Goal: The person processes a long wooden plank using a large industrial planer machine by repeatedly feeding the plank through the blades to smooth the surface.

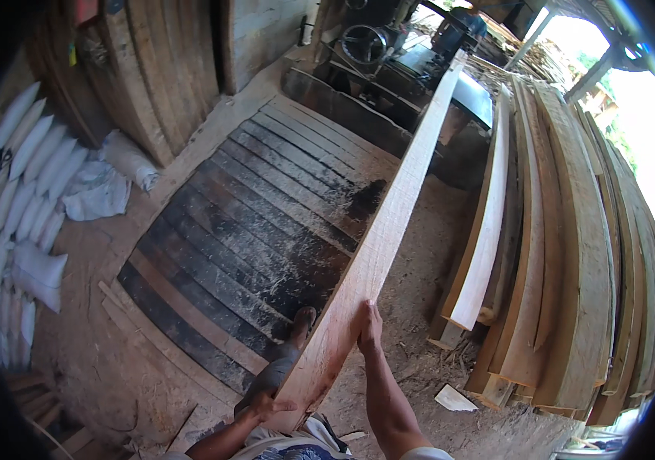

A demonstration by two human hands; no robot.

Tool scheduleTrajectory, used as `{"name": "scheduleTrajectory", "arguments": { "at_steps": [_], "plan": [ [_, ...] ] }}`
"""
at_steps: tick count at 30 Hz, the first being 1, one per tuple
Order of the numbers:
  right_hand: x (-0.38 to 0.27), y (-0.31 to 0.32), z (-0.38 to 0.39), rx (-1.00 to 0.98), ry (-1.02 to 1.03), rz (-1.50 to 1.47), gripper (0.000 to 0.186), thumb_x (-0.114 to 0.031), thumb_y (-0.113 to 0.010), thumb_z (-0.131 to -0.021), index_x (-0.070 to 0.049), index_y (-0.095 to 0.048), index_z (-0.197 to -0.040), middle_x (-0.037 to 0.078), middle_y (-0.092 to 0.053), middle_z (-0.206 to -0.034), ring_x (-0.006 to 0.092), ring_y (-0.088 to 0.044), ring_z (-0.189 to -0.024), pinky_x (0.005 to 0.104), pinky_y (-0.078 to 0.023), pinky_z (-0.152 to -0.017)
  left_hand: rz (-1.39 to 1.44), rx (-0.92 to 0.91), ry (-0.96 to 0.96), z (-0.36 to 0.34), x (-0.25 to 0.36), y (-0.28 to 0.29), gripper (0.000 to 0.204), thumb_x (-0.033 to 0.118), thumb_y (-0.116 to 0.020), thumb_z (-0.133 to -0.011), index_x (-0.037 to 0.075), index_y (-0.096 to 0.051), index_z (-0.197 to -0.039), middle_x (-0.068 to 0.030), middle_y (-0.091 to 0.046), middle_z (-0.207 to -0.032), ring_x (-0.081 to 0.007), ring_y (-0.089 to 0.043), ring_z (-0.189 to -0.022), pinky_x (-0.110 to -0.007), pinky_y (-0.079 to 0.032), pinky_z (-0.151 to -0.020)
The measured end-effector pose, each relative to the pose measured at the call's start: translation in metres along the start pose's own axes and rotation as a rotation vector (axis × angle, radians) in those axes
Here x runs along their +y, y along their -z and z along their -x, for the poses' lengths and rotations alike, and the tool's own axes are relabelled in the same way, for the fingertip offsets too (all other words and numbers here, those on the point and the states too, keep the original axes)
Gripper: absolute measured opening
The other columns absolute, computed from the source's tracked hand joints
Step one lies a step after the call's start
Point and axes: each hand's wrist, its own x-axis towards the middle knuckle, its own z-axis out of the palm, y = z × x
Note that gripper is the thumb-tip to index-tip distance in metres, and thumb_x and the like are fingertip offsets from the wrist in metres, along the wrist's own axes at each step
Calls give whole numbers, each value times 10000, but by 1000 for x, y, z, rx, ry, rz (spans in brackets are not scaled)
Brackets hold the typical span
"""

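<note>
Your left hand (269, 409) grasps the near end of the long plank (385, 222), your right hand (370, 326) its right edge; the far end reaches toward the machine (413, 67), so support it evenly, avoid twisting, and mind your footing
</note>
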Motion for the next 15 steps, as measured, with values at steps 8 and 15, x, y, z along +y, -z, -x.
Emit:
{"name": "scheduleTrajectory", "arguments": {
  "at_steps": [8, 15],
  "plan": [
    [-102, -12, -181, 10, -4, 84, 540, -361, -479, -985, 16, -427, -1369, 83, -523, -1281, 164, -483, -1161, 288, -372, -998, 83, -10, -83, -157, 98, -17, 555, 276, -815, -680, -34, -644, -1107, -132, -685, -1013, -200, -647, -875, -316, -496, -811],
    [-175, -16, -320, 33, -64, 39, 573, -376, -475, -987, 13, -392, -1400, 103, -501, -1315, 171, -477, -1160, 296, -368, -1001, 177, -30, -83, -250, 256, -38, 547, 261, -807, -676, -33, -640, -1106, -123, -685, -991, -201, -644, -875, -328, -506, -785]
  ]
}}
